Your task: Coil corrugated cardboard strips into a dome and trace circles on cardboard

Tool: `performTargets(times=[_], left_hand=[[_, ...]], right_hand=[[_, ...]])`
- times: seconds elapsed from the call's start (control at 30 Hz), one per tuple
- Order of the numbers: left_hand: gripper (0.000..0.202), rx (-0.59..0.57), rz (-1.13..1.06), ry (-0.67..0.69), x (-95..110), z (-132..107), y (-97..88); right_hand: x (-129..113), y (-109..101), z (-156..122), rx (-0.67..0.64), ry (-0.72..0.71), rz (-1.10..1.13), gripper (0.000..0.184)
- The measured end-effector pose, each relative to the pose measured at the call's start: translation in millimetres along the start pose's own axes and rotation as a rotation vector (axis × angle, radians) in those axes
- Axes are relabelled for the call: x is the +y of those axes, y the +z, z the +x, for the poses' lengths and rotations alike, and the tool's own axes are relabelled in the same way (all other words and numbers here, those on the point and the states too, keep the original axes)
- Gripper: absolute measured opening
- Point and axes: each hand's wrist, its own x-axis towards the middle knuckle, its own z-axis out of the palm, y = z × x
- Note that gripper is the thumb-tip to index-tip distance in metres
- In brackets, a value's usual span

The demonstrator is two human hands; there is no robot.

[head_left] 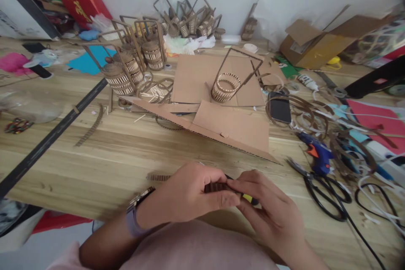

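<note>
"Where are the hands?"

"Both on the near side of the basket (220,93), close to the person's body. The left hand (194,194) has its thumb and fingers closed round a dark ribbed strip (217,187). The right hand (272,209) pinches that strip's end, fingertips together, almost meeting the left thumb."

"Anything else there?"

"A yellow-and-black tool (249,199) shows under the right fingers. I can't tell if they grip it. More ribbed strip (158,177) lies past the left wrist, nearer than the basket and to its left; whether it's the same piece is hidden."

"And around the basket?"

"It stands upright on cardboard (193,74), its tall handle leaning right. To its right lies a phone (280,107); right and nearer, a glue gun (321,158) touching or just beside scissors (307,174). To its left, pale sticks (156,92) and several lidded baskets (154,55)."
</note>
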Motion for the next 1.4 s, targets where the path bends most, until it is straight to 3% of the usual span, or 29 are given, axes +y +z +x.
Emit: performTargets(times=[0.3, 0.5, 0.63, 0.73, 0.97, 1.23, 1.4], left_hand=[[0.033, 0.261, 0.393, -0.079, -7, 4, 18.5], [0.033, 0.358, 0.482, -0.082, -10, 5, 31.2], [0.031, 0.414, 0.427, -0.028, -9, 5, 33.4], [0.028, 0.374, 0.332, 0.011, -7, 3, 28.1], [0.028, 0.077, -0.045, 0.046, 0, -3, 6.5], [0.039, 0.120, 0.126, 0.034, 0, -6, 5.4], [0.037, 0.192, 0.184, -0.038, 1, -5, 12.0]], right_hand=[[6, 7, -12, -0.066, -0.129, -0.423, 0.019], [-1, 10, -8, -0.044, -0.151, -0.528, 0.023], [-2, 9, -5, -0.022, -0.137, -0.513, 0.019], [-1, 6, -4, 0.019, -0.130, -0.420, 0.017], [-6, -3, -5, 0.019, -0.029, -0.119, 0.020], [-4, 0, -1, 0.076, 0.003, -0.116, 0.017], [6, 5, -9, 0.024, -0.059, -0.183, 0.019]])
